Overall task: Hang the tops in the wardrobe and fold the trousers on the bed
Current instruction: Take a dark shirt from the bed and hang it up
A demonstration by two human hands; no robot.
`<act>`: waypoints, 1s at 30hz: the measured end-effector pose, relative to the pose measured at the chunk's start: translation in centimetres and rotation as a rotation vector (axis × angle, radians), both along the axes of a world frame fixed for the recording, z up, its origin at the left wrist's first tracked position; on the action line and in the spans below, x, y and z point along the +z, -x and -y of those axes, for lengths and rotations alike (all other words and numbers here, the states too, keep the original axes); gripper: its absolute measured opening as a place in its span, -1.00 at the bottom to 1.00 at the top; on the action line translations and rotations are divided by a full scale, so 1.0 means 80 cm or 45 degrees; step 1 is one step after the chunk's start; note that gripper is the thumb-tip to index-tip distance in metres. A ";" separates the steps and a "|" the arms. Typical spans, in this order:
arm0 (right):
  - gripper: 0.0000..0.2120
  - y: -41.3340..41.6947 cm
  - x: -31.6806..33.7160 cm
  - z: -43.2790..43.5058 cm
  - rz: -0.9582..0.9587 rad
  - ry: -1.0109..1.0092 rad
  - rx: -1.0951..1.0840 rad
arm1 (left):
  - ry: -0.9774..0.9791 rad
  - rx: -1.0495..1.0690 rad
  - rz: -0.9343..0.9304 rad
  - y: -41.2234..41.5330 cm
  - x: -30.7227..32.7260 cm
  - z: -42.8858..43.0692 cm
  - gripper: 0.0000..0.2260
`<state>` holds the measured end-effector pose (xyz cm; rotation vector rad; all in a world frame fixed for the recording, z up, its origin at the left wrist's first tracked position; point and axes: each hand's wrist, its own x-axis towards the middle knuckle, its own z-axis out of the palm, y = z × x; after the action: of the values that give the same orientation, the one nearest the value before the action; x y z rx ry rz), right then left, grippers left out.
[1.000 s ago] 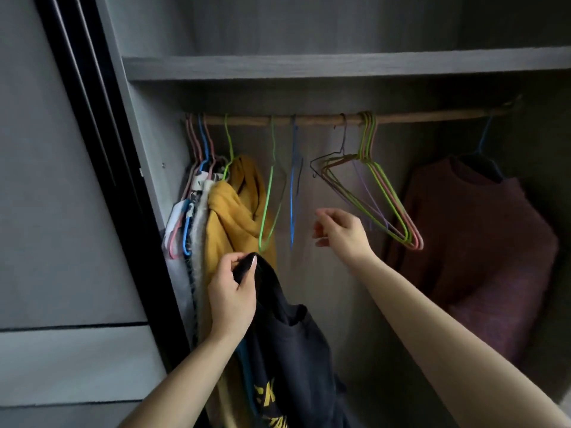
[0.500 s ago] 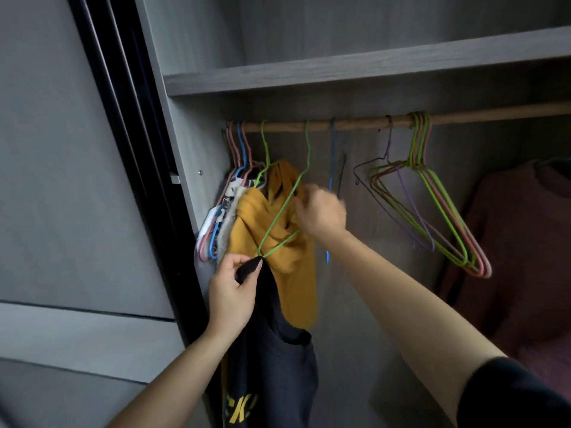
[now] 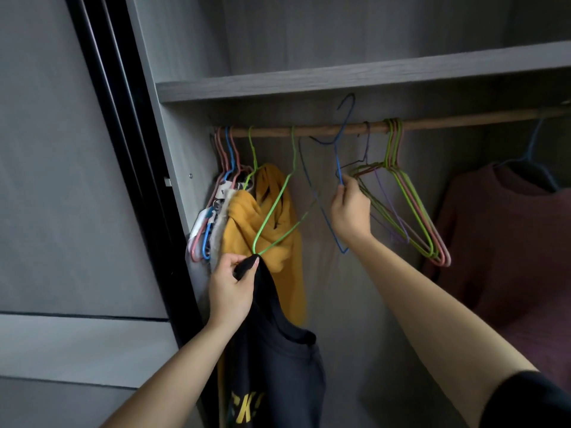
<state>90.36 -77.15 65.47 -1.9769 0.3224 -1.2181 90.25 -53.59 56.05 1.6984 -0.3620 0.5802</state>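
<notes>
Partly hidden yellow lettering (image 3: 247, 407), seemingly "CK", low on the front of the dark top (image 3: 278, 366).

My right hand (image 3: 350, 211) has left the light green wire hanger (image 3: 272, 208), where it was half a second ago in front of the mustard-yellow garment (image 3: 244, 223), and has moved right to the thin blue wire hanger (image 3: 338, 163). It now pinches that hanger's wire and has raised it. The hook, which hung on the brown wooden rod (image 3: 324, 130) a second ago, now stands above the rod, and the hanger is tilted.
</notes>
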 end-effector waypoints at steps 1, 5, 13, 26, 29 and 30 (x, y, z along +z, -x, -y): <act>-0.67 0.009 -0.002 -0.003 0.050 -0.026 0.026 | 0.007 -0.006 -0.003 0.001 -0.002 0.003 -0.86; -0.75 0.059 -0.057 -0.021 0.242 -0.186 0.190 | -0.007 0.015 -0.038 0.005 -0.013 0.010 -0.86; -0.64 0.125 -0.150 -0.042 -0.197 -0.285 0.234 | -0.125 -0.051 -0.002 0.029 -0.035 0.011 -0.84; -0.85 0.321 -0.205 -0.026 -1.038 0.101 0.153 | -0.587 -0.034 -0.134 0.076 -0.122 0.014 -0.77; -0.90 0.357 -0.207 -0.025 -1.021 0.062 0.177 | -0.588 -0.094 -0.129 0.095 -0.148 0.013 -0.78; -0.89 0.365 -0.208 -0.024 -0.993 0.058 0.192 | -0.598 -0.125 -0.126 0.102 -0.154 0.012 -0.77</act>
<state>61.16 -75.25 48.87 -2.3988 0.5151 -0.3160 82.06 -54.54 43.77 2.1351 -0.5375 0.3521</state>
